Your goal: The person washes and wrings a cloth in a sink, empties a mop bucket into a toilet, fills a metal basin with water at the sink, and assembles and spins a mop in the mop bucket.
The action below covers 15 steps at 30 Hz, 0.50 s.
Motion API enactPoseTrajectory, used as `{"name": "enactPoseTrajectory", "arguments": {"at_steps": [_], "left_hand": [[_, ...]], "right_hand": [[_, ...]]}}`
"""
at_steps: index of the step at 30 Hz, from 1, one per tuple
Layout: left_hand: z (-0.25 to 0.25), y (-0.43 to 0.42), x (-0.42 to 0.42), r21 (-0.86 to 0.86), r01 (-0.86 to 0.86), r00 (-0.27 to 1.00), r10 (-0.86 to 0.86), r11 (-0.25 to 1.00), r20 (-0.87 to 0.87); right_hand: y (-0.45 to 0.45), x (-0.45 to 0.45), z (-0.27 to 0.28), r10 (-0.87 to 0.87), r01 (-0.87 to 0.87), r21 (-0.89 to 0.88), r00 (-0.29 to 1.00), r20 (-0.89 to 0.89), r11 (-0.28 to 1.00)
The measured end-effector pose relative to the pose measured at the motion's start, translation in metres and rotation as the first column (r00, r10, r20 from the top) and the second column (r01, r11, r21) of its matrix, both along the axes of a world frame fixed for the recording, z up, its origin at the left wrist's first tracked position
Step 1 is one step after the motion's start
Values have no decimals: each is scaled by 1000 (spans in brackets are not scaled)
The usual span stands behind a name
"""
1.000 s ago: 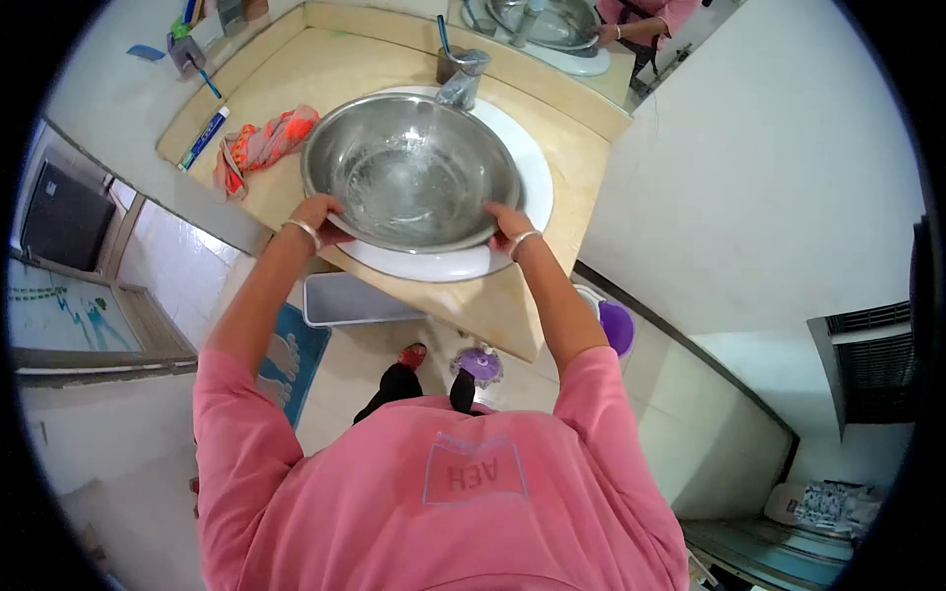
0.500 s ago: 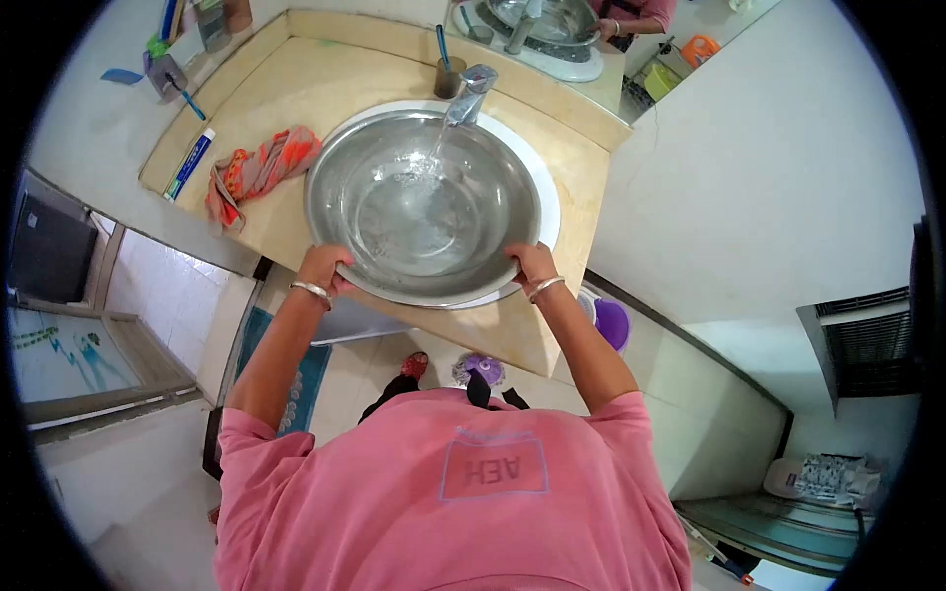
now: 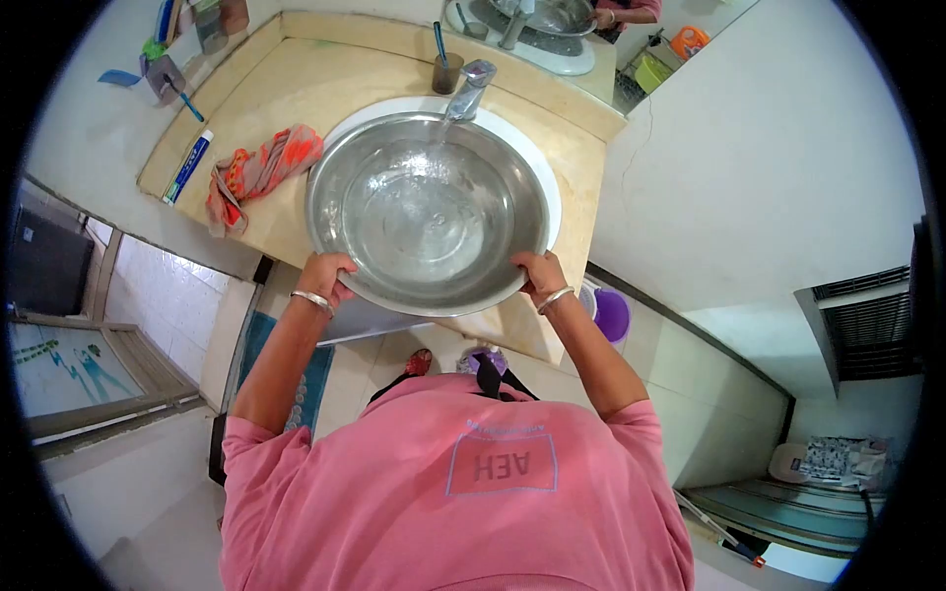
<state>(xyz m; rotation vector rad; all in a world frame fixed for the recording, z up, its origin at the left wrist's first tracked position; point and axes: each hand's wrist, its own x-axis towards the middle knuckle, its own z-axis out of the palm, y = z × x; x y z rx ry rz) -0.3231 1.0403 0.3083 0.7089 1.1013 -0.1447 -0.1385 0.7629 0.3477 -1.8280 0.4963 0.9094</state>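
A large stainless steel basin [image 3: 335, 258] with clear water in it sits over the white washbasin [image 3: 548, 187], under the chrome faucet [image 3: 471, 91]. My left hand [image 3: 327, 274] grips the steel basin's near left rim, thumb over the edge. On the near right rim, my right hand [image 3: 540, 274] holds it the same way. The fingers of both hands are partly hidden beneath the rim. The water's surface is rippled near the faucet. Left of the steel basin lies a crumpled orange and grey cloth [image 3: 264, 172].
A toothpaste tube [image 3: 187, 167] lies at the counter's left edge. A dark cup [image 3: 446, 75] with a toothbrush stands beside the faucet. The mirror [image 3: 601, 59] rises behind the counter [image 3: 365, 61]. A purple bucket [image 3: 612, 315] is on the floor to the right.
The steel basin has shifted slightly toward me and to the right, with both hands still on its rim. The stream seen falling from the faucet earlier is no longer distinct.
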Motion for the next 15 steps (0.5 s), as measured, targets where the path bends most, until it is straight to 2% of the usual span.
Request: {"name": "enactPoseTrajectory", "arguments": {"at_steps": [2,5,8,9,10,11,12,14,15], "left_hand": [[-2,1,0,6,17,1000,-17,1000,-18],[4,1,2,-11,14,1000,-14,1000,-8],[19,-1,8,0,39,999,-39,999,5],[20,-2,9,1,33,999,-33,999,11],[20,-3,10,2,27,999,-27,1000,17],[16,-4,9,-11,7,999,-7,1000,34],[10,-6,9,-25,-12,999,13,1000,50],[7,-8,7,-34,-25,998,27,999,53],[11,-8,7,-29,-19,999,20,999,39]], "right_hand": [[-4,1,-4,4,-5,-16,1000,-7,1000],[-8,3,5,114,-111,47,992,-58,993],[-5,14,35,170,-160,-191,985,39,968],[-10,30,26,365,-261,-372,899,244,891],[-11,48,21,663,-266,-648,555,503,714],[0,68,20,725,-256,-691,397,563,676],[24,85,31,729,-358,-638,273,627,682],[76,118,24,762,-407,-707,-41,646,578],[105,130,22,795,-407,-748,-81,601,524]]}}
